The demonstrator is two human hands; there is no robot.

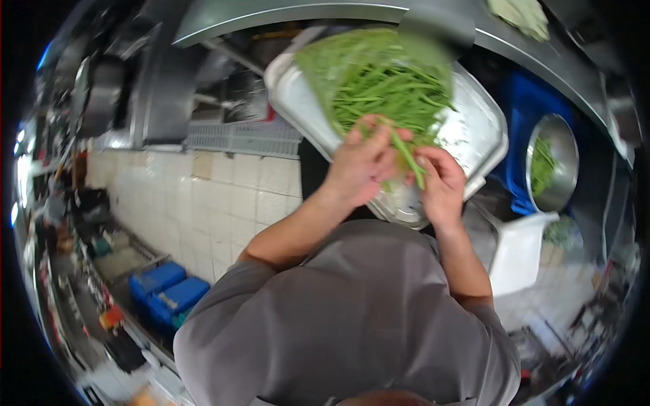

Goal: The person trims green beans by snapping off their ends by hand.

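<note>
Two hands work at the near edge of a metal tray (474,135): the left hand (362,166) has its fingers curled around green stalks (379,81), the right hand (440,183) pinches one stalk. Most stalks are still heaped beyond the fingers; a bowl (565,145) further right holds a smaller amount of greens.

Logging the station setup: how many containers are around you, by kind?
Metal tray holding green stems: 1
Metal bowl with greens: 1
White bin: 1
Blue crates: 2
Total: 5
Left hand and right hand grip stems over the tray.
</note>
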